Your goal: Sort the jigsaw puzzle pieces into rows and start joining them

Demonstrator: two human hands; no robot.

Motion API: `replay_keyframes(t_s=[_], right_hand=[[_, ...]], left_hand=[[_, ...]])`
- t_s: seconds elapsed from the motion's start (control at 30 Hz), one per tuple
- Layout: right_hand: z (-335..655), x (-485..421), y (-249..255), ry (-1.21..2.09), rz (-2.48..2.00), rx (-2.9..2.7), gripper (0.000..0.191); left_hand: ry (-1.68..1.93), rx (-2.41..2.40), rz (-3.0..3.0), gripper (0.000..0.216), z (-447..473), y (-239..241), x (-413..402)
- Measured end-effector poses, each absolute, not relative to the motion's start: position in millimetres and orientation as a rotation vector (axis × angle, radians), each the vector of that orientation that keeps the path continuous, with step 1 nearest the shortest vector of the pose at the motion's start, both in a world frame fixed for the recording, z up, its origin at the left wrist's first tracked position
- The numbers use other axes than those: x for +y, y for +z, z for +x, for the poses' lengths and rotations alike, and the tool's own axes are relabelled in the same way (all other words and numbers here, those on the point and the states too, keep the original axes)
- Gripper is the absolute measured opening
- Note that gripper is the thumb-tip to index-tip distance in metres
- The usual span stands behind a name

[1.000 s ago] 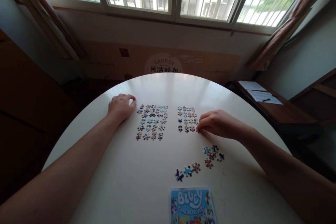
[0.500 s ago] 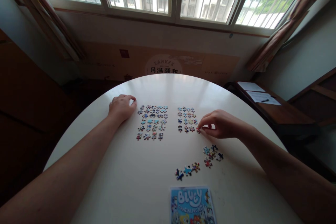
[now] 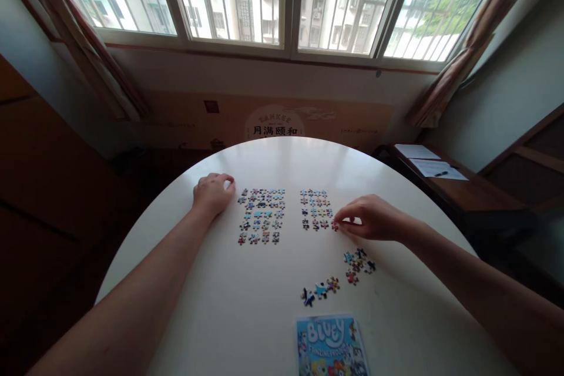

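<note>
Two neat grids of small jigsaw pieces lie on a round white table (image 3: pixel 247 305): a larger left grid (image 3: pixel 261 216) and a smaller right grid (image 3: pixel 315 210). My left hand (image 3: pixel 212 192) rests loosely curled on the table just left of the larger grid, holding nothing I can see. My right hand (image 3: pixel 369 217) pinches a small puzzle piece (image 3: pixel 335 225) at the lower right corner of the smaller grid. Loose pieces lie nearer me: a cluster (image 3: pixel 358 263) and a short row (image 3: pixel 319 291).
A blue Bluey puzzle box (image 3: pixel 331 346) lies at the table's near edge. A low wooden side table (image 3: pixel 458 188) with papers and a pen stands to the right. Windows, curtains and a cardboard panel line the wall beyond.
The view has tilted, so everything sits lower in the picture. My right hand's fingers have lifted slightly into a pinch at the grid corner. The left hand has stayed put.
</note>
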State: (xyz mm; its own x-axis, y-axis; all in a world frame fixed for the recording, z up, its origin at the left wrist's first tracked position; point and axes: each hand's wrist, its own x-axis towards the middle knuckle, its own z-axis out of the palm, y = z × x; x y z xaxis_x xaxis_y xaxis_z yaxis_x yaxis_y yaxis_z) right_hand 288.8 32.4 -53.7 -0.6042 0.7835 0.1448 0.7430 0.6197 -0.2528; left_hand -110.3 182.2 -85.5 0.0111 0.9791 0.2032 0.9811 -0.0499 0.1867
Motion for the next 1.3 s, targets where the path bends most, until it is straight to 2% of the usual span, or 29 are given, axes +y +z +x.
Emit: replay_keyframes(t_s=[0.57, 1.07, 1.3], right_hand=[[293, 20, -86, 0.117, -1.103, -2.391, 0.020], [289, 15, -79, 0.006, -1.094, -2.395, 0.021], [235, -29, -55, 0.070, -0.784, -2.560, 0.021]], left_hand=[[-0.399, -2.164, -2.236, 0.044, -109, -80, 184], [-0.367, -2.123, -2.245, 0.046, -108, -84, 183], [-0.363, -2.125, -2.235, 0.043, -104, -83, 178]])
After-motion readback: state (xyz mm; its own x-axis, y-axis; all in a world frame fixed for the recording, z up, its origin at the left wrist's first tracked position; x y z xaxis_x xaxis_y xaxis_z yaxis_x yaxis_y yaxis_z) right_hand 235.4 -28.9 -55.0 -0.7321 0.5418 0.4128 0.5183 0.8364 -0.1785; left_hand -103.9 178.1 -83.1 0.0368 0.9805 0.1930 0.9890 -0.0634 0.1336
